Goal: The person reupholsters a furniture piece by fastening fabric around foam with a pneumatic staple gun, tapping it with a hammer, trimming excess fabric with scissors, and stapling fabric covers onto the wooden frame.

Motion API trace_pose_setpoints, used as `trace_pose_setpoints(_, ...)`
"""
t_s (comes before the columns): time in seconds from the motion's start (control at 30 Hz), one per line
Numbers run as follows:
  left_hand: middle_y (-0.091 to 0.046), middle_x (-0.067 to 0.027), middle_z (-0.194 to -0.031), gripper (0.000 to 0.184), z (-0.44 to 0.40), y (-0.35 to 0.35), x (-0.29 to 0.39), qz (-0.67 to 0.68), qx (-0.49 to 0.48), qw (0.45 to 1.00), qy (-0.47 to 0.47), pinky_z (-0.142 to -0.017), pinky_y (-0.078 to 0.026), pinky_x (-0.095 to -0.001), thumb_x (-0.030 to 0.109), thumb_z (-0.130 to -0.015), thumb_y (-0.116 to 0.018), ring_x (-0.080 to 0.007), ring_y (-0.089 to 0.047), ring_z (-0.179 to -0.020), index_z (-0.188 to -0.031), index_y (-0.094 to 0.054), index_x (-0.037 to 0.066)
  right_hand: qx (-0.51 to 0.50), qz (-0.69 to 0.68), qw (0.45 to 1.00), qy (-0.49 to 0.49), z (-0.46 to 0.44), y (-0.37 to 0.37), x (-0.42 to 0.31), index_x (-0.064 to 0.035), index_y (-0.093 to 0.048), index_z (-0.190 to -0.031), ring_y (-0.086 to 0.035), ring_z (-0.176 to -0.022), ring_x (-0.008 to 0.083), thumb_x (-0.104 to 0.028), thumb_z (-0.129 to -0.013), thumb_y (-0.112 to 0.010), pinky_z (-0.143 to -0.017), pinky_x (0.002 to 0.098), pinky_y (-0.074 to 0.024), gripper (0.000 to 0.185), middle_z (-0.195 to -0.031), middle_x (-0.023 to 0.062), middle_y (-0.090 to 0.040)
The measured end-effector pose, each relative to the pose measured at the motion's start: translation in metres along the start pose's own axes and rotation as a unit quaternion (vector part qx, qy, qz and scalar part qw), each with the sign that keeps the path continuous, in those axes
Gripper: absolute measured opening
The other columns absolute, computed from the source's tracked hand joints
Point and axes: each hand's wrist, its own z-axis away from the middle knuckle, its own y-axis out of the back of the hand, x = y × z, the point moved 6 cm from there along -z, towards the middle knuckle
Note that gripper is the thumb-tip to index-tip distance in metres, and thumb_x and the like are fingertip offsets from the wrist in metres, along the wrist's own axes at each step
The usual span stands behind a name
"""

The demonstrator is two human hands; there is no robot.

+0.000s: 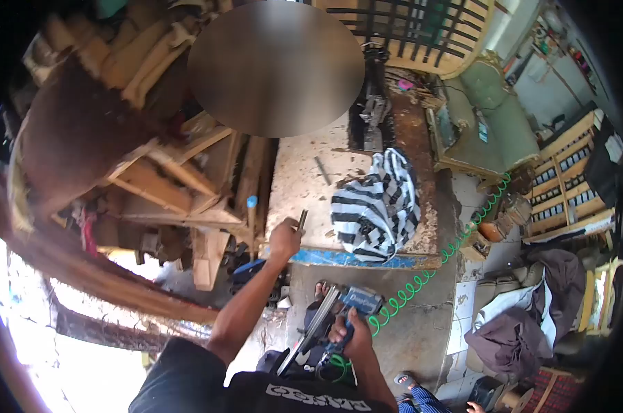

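My left hand (285,239) is closed on a small dark metal strip (303,219) over the front left corner of the worn workbench (301,165). My right hand (352,335) grips the handle of a blue and grey air stapler (361,300), held in front of my body below the bench edge. A green coiled air hose (411,286) runs from beside the tool toward the upper right. On the bench lies a black-and-white striped cloth (373,210), bunched up. Another thin strip (322,171) rests on the bench behind my left hand.
Wooden frames (163,182) are stacked at the left. A green sofa (497,113) and a slatted frame (566,175) stand at the right, with brown cloth (507,344) below. Another person's sandalled foot (405,378) shows at the bottom. A blurred oval hides the bench's far part.
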Motion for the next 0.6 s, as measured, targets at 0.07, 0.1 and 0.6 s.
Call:
trace_pose_setpoints(0.07, -0.071, -0.0119, -0.083, 0.040, 0.082, 0.054, 0.003, 0.212, -0.019, 0.976, 0.044, -0.070, -0.053, -0.0350, 0.022, -0.085, -0.074, -0.0194, -0.067, -0.074, -0.118, -0.062, 0.004, -0.050, -0.008, 0.998, -0.023, -0.004, -0.018, 0.001, -0.0087, -0.056, -0.120, -0.046, -0.050, 0.0150, -0.044, -0.098, -0.058, -0.055, 0.0344, -0.0430, 0.041, -0.059, -0.0006, -0.044)
trace_pose_setpoints(0.1, -0.069, -0.0071, -0.081, 0.036, 0.119, 0.072, -0.004, 0.269, -0.046, 0.961, 0.045, -0.066, -0.050, -0.0297, 0.019, -0.088, -0.073, -0.0121, -0.062, -0.074, -0.117, -0.063, 0.002, -0.093, -0.019, 0.995, -0.035, -0.001, -0.031, 0.005, -0.0104, -0.056, -0.122, -0.045, -0.050, 0.0144, -0.047, -0.098, -0.056, -0.055, 0.0337, -0.0428, 0.044, -0.058, -0.0017, -0.043)
trace_pose_setpoints(0.6, -0.062, -0.0170, -0.095, 0.042, 0.593, 0.285, -0.021, -0.038, 0.283, 0.958, 0.036, -0.075, -0.054, -0.0441, 0.014, -0.091, -0.062, -0.0367, -0.065, -0.086, -0.131, -0.058, 0.002, -0.300, 0.164, 0.856, -0.388, 0.158, -0.121, 0.289, -0.0148, -0.055, -0.121, -0.037, -0.046, 0.0115, -0.061, -0.100, -0.038, -0.053, 0.0317, -0.0389, 0.054, -0.056, -0.0032, -0.036)
